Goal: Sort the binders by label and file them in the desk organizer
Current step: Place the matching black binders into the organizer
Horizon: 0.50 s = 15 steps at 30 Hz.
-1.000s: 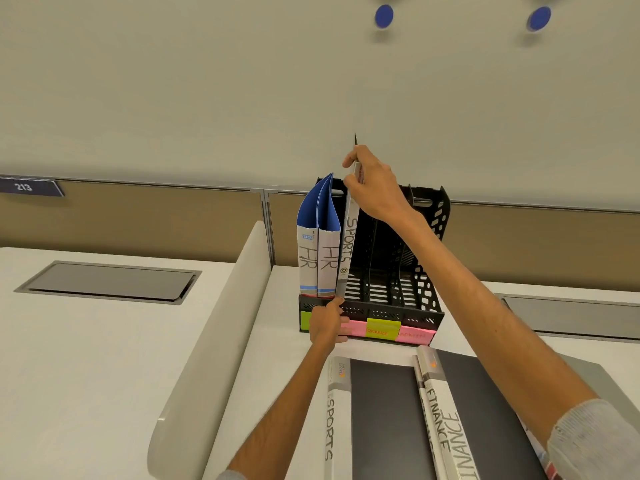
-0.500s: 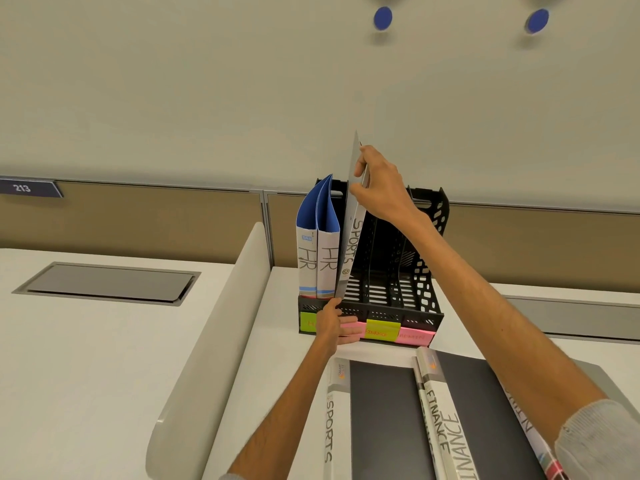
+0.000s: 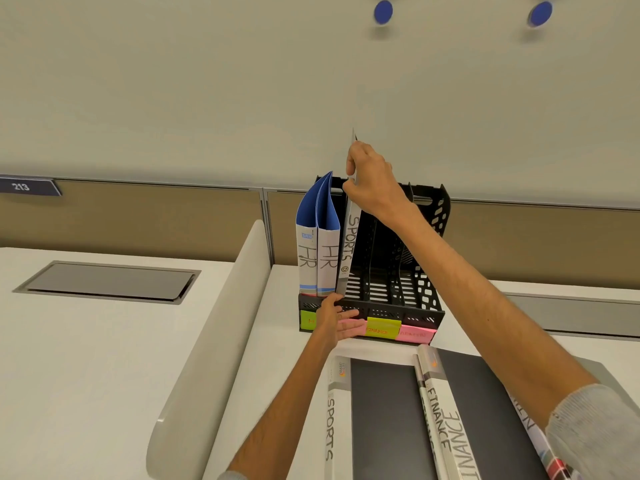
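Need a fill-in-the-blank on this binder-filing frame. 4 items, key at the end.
1. The right hand grips the top of an upright binder labelled ____.
2. The two blue binders standing in the organizer both read ____.
3. The left hand rests on the organizer's ____ edge.
4. On the desk, directly beside the flat SPORTS binder, another flat binder reads ____.

Missing words: SPORTS; HR; front; FINANCE.
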Each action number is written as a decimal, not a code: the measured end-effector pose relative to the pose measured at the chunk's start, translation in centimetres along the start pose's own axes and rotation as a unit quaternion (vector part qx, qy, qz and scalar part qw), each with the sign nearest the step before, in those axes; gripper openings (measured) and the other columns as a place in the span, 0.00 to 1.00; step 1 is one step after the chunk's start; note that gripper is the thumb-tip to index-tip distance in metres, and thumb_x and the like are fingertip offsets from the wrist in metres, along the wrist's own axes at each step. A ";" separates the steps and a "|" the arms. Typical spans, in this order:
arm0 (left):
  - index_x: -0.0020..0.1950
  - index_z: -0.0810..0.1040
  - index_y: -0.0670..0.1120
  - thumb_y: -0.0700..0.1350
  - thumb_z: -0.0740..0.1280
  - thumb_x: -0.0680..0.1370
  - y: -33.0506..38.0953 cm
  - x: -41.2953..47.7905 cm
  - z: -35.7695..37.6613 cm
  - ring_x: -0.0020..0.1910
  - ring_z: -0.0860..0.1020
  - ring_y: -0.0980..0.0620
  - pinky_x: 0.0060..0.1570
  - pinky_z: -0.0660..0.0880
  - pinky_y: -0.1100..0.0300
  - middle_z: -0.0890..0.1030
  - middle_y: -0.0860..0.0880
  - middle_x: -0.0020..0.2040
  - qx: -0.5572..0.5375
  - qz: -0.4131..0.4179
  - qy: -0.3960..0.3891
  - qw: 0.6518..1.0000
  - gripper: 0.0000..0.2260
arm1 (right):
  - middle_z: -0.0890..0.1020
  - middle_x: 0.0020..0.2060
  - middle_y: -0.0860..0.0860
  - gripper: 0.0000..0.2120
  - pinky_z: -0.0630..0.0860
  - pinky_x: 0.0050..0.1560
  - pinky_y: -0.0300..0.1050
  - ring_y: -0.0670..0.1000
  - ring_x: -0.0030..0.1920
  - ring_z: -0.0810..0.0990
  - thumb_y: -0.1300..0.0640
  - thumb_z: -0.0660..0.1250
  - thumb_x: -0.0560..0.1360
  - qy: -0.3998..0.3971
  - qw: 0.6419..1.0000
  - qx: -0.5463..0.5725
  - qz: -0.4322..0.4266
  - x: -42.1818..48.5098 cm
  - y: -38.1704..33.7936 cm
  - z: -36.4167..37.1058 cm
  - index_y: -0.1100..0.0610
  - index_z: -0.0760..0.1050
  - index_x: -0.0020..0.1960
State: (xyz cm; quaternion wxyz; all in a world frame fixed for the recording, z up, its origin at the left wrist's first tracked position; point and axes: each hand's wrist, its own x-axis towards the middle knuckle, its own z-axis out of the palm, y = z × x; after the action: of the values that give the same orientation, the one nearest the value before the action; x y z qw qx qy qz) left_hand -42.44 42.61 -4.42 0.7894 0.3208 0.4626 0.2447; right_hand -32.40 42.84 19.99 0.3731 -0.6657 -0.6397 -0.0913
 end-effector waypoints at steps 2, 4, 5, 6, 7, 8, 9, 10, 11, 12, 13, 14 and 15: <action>0.70 0.67 0.41 0.55 0.63 0.80 -0.2 0.0 -0.3 0.39 0.84 0.39 0.32 0.81 0.51 0.83 0.40 0.48 -0.002 0.000 -0.004 1.000 0.24 | 0.71 0.46 0.50 0.11 0.62 0.41 0.24 0.50 0.44 0.72 0.71 0.61 0.72 0.013 1.000 0.007 -0.004 -0.1 0.0 0.2 0.57 0.65 0.44; 0.69 0.69 0.41 0.59 0.61 0.80 -0.7 0.1 -0.4 0.40 0.84 0.40 0.34 0.81 0.50 0.82 0.40 0.51 0.018 0.005 0.002 1.000 0.26 | 0.71 0.47 0.50 0.11 0.63 0.43 0.31 0.50 0.45 0.72 0.72 0.60 0.71 0.021 1.000 0.010 -0.007 -0.1 0.0 0.4 0.57 0.65 0.44; 0.69 0.69 0.41 0.60 0.60 0.80 -0.9 0.2 -0.5 0.41 0.83 0.41 0.34 0.81 0.50 0.82 0.40 0.53 0.032 0.012 0.010 0.999 0.27 | 0.72 0.48 0.51 0.11 0.63 0.44 0.35 0.50 0.45 0.72 0.72 0.60 0.71 0.021 1.000 0.012 -0.008 0.0 -0.1 0.5 0.57 0.65 0.44; 0.69 0.70 0.40 0.60 0.60 0.80 -1.0 0.3 -0.6 0.41 0.83 0.42 0.34 0.81 0.51 0.82 0.40 0.54 0.048 0.024 0.021 0.998 0.27 | 0.72 0.49 0.51 0.12 0.63 0.45 0.37 0.50 0.46 0.72 0.72 0.60 0.71 0.023 1.000 0.013 -0.009 0.0 -0.1 0.6 0.57 0.65 0.44; 0.68 0.71 0.40 0.60 0.58 0.81 -1.2 0.4 -0.7 0.41 0.82 0.43 0.32 0.81 0.52 0.82 0.41 0.52 0.068 0.038 0.032 0.996 0.27 | 0.73 0.49 0.52 0.12 0.63 0.43 0.37 0.51 0.47 0.73 0.72 0.60 0.71 0.027 0.999 0.014 -0.009 0.0 0.0 0.7 0.57 0.66 0.44; 0.67 0.72 0.40 0.60 0.57 0.81 -1.3 0.5 -0.7 0.40 0.82 0.44 0.31 0.81 0.53 0.82 0.43 0.50 0.088 0.054 0.043 0.994 0.26 | 0.73 0.49 0.52 0.12 0.64 0.41 0.35 0.52 0.48 0.74 0.72 0.60 0.71 0.034 0.999 0.015 -0.009 0.0 0.1 0.8 0.57 0.66 0.44; 0.65 0.73 0.40 0.60 0.57 0.81 -1.4 0.5 -0.7 0.39 0.82 0.45 0.30 0.80 0.54 0.82 0.44 0.48 0.107 0.070 0.055 0.990 0.26 | 0.73 0.49 0.52 0.12 0.64 0.40 0.33 0.53 0.49 0.75 0.72 0.60 0.71 0.041 0.999 0.017 -0.008 0.0 0.2 0.8 0.56 0.66 0.44; 0.63 0.74 0.40 0.60 0.56 0.82 -1.6 0.6 -0.6 0.39 0.82 0.45 0.30 0.80 0.54 0.83 0.43 0.47 0.122 0.087 0.069 0.986 0.25 | 0.74 0.49 0.52 0.12 0.64 0.41 0.33 0.53 0.50 0.76 0.72 0.61 0.70 0.046 0.999 0.019 -0.007 0.0 0.3 0.9 0.56 0.66 0.44; 0.61 0.74 0.40 0.60 0.55 0.82 -1.8 0.6 -0.3 0.38 0.82 0.45 0.30 0.80 0.54 0.83 0.42 0.48 0.139 0.103 0.084 0.981 0.25 | 0.74 0.49 0.52 0.12 0.64 0.41 0.34 0.54 0.51 0.76 0.72 0.61 0.70 0.052 0.998 0.021 -0.003 0.0 0.4 0.9 0.56 0.67 0.44; 0.59 0.74 0.40 0.60 0.54 0.82 -2.0 0.5 0.0 0.38 0.82 0.46 0.32 0.81 0.53 0.84 0.41 0.49 0.164 0.121 0.103 0.973 0.25 | 0.74 0.49 0.52 0.12 0.63 0.41 0.33 0.54 0.52 0.76 0.72 0.61 0.70 0.057 0.998 0.022 0.006 0.0 0.4 1.0 0.56 0.67 0.44; 0.57 0.74 0.40 0.60 0.52 0.82 -2.2 0.4 0.3 0.38 0.83 0.45 0.34 0.82 0.51 0.84 0.41 0.49 0.203 0.142 0.125 0.961 0.25 | 0.75 0.51 0.53 0.12 0.62 0.41 0.30 0.53 0.53 0.76 0.72 0.61 0.70 0.062 0.998 0.023 0.022 -0.1 0.4 1.1 0.56 0.67 0.43; 0.56 0.74 0.40 0.60 0.50 0.82 -2.3 0.3 0.5 0.40 0.83 0.45 0.38 0.83 0.50 0.84 0.41 0.49 0.249 0.160 0.148 0.944 0.25 | 0.75 0.54 0.54 0.11 0.62 0.40 0.28 0.52 0.54 0.76 0.72 0.62 0.71 0.066 0.997 0.024 0.043 -0.4 0.5 1.5 0.56 0.68 0.43; 0.56 0.74 0.40 0.60 0.49 0.82 -2.3 0.2 0.6 0.43 0.83 0.44 0.41 0.83 0.48 0.84 0.42 0.49 0.290 0.173 0.173 0.925 0.26 | 0.74 0.59 0.56 0.10 0.65 0.43 0.27 0.51 0.56 0.76 0.71 0.61 0.72 0.068 0.995 0.025 0.067 -0.8 0.6 2.1 0.57 0.69 0.44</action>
State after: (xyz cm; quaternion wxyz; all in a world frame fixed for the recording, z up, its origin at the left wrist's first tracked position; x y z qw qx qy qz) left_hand -41.65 40.99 -6.00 0.5148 0.5638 0.5800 0.2841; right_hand -32.74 43.56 17.79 0.4377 -0.6898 -0.5689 -0.0949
